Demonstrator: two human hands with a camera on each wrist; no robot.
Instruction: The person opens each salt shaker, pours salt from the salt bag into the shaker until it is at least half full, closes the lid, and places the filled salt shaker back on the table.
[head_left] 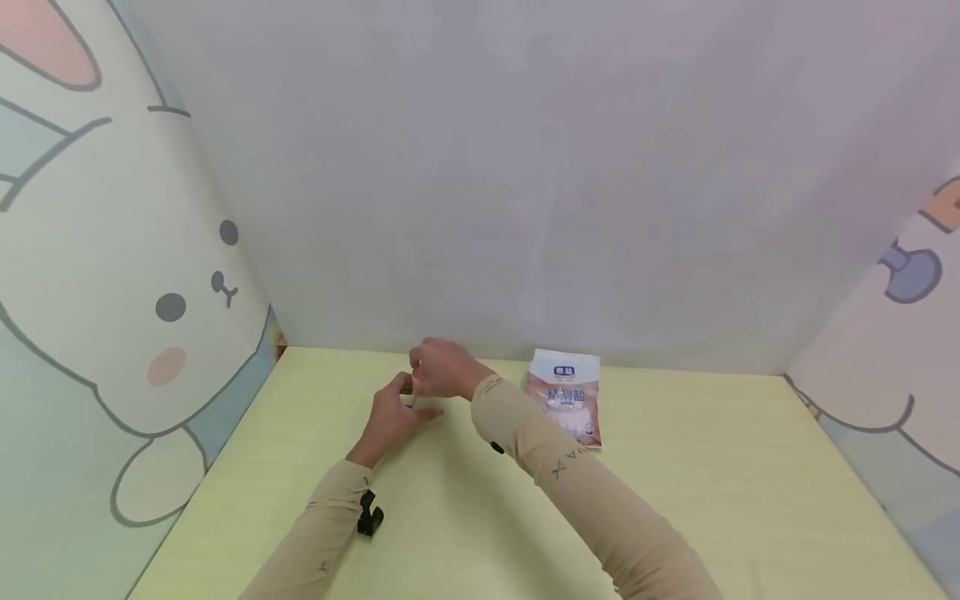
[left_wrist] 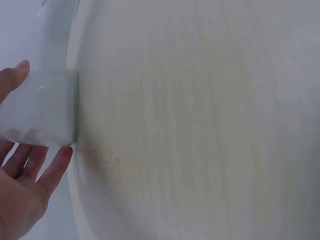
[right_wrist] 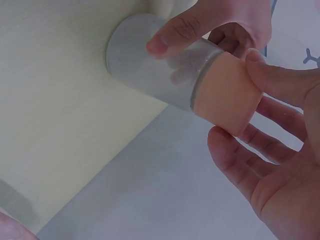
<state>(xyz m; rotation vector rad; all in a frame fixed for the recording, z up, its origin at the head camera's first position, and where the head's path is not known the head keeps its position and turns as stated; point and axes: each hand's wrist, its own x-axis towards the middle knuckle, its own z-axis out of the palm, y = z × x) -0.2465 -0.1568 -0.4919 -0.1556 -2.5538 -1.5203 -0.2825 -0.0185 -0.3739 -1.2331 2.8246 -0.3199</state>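
A clear, smooth-walled jar (right_wrist: 135,60) with a peach-coloured lid (right_wrist: 227,92) stands on the table, as the right wrist view shows. My left hand (head_left: 387,421) grips the jar's body, thumb on one side and fingers on the other. From above, my right hand (head_left: 444,368) holds the lid between thumb and fingers. In the left wrist view the jar (left_wrist: 47,107) has its base at the tabletop. The head view shows little of the jar, as both hands cover most of it. Whether the lid is loose or tight I cannot tell.
A printed bag (head_left: 564,402), pale at the top and brownish-pink below, lies to the right of my hands near the back edge of the pale yellow table (head_left: 697,483). A grey wall (head_left: 525,183) rises behind, and cartoon-printed panels (head_left: 90,275) flank both sides.
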